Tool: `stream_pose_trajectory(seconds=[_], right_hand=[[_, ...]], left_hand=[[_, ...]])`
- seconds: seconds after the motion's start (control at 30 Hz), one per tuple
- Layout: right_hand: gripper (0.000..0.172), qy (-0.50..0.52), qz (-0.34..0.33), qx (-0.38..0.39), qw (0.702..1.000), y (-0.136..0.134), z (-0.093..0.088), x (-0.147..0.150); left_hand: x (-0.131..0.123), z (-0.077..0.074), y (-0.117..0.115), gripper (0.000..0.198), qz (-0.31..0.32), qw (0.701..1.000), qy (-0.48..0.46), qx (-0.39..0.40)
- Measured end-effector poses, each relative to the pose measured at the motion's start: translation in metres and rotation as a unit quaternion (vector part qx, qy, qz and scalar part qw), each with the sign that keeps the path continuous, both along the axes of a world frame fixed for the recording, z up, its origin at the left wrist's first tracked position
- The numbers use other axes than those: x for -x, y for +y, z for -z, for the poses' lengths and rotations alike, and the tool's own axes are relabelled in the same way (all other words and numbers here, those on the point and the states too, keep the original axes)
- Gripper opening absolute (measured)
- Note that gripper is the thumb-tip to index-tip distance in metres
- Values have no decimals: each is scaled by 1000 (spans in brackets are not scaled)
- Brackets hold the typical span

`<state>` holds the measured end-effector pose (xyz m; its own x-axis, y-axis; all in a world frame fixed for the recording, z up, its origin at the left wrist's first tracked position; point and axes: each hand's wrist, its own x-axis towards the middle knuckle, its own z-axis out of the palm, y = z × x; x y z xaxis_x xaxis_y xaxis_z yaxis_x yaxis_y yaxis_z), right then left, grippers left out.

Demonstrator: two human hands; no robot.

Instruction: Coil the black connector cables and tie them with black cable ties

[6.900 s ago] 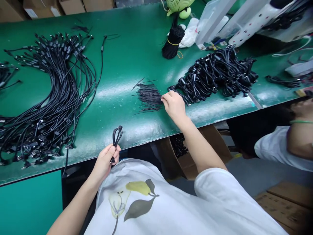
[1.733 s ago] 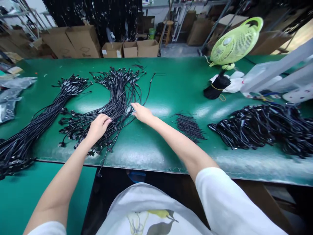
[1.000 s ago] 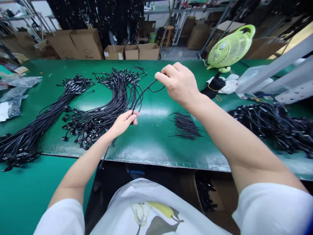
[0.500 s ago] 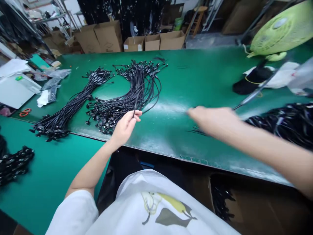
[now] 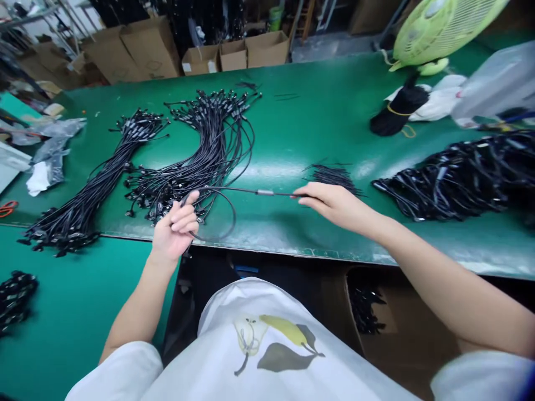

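Observation:
A thin black cable (image 5: 242,190) with a grey sleeve near its right end stretches between my hands, and a loop of it hangs below. My left hand (image 5: 178,225) is closed around the cable's left part, beside the heap of connectors. My right hand (image 5: 324,201) pinches its other end, just in front of a small pile of short black ties (image 5: 334,175). Behind my left hand lies a curved bundle of black cables (image 5: 213,145). Farther left rests a second cable bundle (image 5: 112,167). The tip in my right fingers is hidden.
On the right lies a big heap of black cables (image 5: 451,178). Behind it are a tied black bundle (image 5: 397,108) and a green fan (image 5: 447,28). Orange-handled scissors (image 5: 7,209) sit at the left edge. An open carton (image 5: 401,334) stands below the green table (image 5: 288,133).
My right hand has come back left from the heap side and now pinches the cable's end. The cable is pulled out between both hands. My left hand has shifted left; the view has turned right.

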<state>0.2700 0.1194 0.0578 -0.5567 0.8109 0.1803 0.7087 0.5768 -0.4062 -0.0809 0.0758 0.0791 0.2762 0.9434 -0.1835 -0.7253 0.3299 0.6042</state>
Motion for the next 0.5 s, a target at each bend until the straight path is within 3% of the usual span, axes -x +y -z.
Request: stream_pose_trajectory(seconds=[0.07,0.23,0.4,0.5], right_hand=[[35,-49,9,-52,997,-10,11,0],[34,-159,16,-180,971,-30,15,7],[28,-197,1,-188,962,-30,19,4],[27,-211,31,-178,961,-26,21,-3]], left_hand=[[5,-5,1,32,-60,997,-44,21],[2,-3,1,37,-71,995,-49,50],[4,-5,0,42,-106,989,-95,37],[12,-5,-2,40,-106,990,-89,29]])
